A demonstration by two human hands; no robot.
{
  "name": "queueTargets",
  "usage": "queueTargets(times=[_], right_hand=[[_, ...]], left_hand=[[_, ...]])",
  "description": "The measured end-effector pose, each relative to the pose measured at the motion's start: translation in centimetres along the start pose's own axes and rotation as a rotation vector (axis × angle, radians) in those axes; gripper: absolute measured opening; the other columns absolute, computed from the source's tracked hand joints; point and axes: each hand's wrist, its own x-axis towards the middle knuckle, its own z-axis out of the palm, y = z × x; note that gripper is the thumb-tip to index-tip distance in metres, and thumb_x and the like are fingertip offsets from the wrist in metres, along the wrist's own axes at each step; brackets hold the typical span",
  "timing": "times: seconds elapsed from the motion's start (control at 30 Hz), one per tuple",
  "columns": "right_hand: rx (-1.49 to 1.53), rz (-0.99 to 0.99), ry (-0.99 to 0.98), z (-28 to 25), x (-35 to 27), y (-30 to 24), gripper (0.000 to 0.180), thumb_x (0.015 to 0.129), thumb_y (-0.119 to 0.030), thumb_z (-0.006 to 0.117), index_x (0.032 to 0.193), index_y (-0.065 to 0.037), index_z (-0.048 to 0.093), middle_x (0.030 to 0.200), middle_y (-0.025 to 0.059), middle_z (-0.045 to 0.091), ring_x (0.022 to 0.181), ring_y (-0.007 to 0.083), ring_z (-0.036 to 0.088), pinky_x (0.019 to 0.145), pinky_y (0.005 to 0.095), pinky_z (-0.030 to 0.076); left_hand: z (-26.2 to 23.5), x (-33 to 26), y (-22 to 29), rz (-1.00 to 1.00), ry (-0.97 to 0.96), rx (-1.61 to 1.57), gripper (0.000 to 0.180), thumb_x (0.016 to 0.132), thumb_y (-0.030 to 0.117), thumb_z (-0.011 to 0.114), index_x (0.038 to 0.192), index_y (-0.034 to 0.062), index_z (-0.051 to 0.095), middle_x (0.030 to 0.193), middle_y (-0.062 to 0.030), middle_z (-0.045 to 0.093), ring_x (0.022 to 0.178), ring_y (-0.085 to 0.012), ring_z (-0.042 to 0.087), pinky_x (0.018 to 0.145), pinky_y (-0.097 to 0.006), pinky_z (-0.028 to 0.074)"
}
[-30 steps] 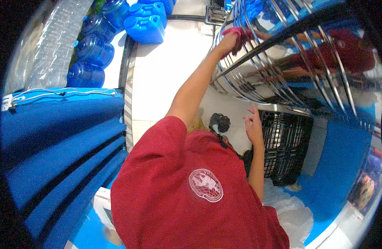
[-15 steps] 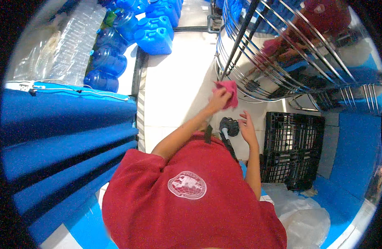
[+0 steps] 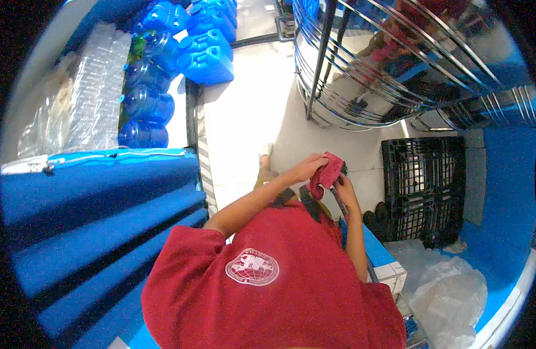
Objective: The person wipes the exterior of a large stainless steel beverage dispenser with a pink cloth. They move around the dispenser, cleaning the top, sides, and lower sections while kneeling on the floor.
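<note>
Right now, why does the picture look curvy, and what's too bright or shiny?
In the head view, the wide lens bends straight edges and leaves the corners black; in that same head view, the floor glares nearly white with greyer shadow beside it, and the shiny panel mirrors the red shirt.

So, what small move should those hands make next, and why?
Probably the right hand should take a firm pinch on the edge of the red cloth nearest it, so both hands can spread it flat. The left hand grips the cloth's upper part, the cloth looks bunched, and the right hand is close beside it; whether its fingers touch, I can't tell.
</note>
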Motion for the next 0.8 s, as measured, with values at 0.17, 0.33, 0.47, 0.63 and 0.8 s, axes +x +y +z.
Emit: queueTargets(times=[0.17, 0.33, 0.47, 0.63, 0.8], right_hand=[[-0.107, -0.052, 0.119, 2.8, 4.1, -2.6, 0.038, 0.094, -0.005, 0.052, 0.132, 0.001, 0.05, 0.123, 0.0124, 0.06, 0.111, 0.0206, 0.058, 0.098, 0.0329, 0.045], [-0.377, -0.328, 0.247, 8.8, 11.3, -7.3, 0.04, 0.092, -0.011, 0.057, 0.13, 0.0, 0.051, 0.125, 0.0148, 0.057, 0.118, 0.0271, 0.054, 0.104, 0.0379, 0.04], [-0.718, -0.172, 0.312, 13.9, 19.4, -9.6, 0.045, 0.091, -0.021, 0.061, 0.13, -0.001, 0.05, 0.134, 0.0188, 0.048, 0.128, 0.0332, 0.044, 0.108, 0.0405, 0.034], [0.693, -0.07, 0.178, 20.2, 33.3, -10.0, 0.055, 0.099, -0.046, 0.046, 0.134, -0.005, 0.052, 0.131, 0.014, 0.054, 0.119, 0.0277, 0.053, 0.106, 0.0392, 0.039], [1.182, 0.186, -0.096, 25.0, 44.0, -5.9, 0.058, 0.101, -0.05, 0.04, 0.132, -0.004, 0.053, 0.123, 0.0143, 0.063, 0.108, 0.0279, 0.062, 0.099, 0.041, 0.047]], left_hand=[[-3.9, 3.7, -1.7, -0.445, -0.139, -0.845, 0.041, 0.1, 0.035, 0.042, 0.117, 0.0026, 0.061, 0.108, -0.0051, 0.066, 0.099, -0.0163, 0.061, 0.093, -0.03, 0.045], [-10.7, 4.4, -3.6, -0.626, -0.069, -0.84, 0.044, 0.102, 0.035, 0.041, 0.127, 0.0017, 0.056, 0.121, -0.0057, 0.062, 0.109, -0.0167, 0.057, 0.102, -0.031, 0.039], [-16.7, 6.6, -7.9, -0.57, 0.098, -0.973, 0.045, 0.102, 0.033, 0.04, 0.131, 0.0011, 0.053, 0.127, -0.0061, 0.058, 0.113, -0.0166, 0.055, 0.103, -0.032, 0.039], [-24.2, 11.0, -12.9, -0.377, 0.397, -0.938, 0.042, 0.102, 0.031, 0.041, 0.129, 0.0011, 0.055, 0.126, -0.0065, 0.059, 0.116, -0.0177, 0.054, 0.103, -0.033, 0.039], [-31.6, 15.1, -19.4, -0.456, 0.289, -0.687, 0.041, 0.101, 0.031, 0.043, 0.125, 0.001, 0.057, 0.121, -0.0065, 0.061, 0.114, -0.0173, 0.055, 0.101, -0.033, 0.041]])
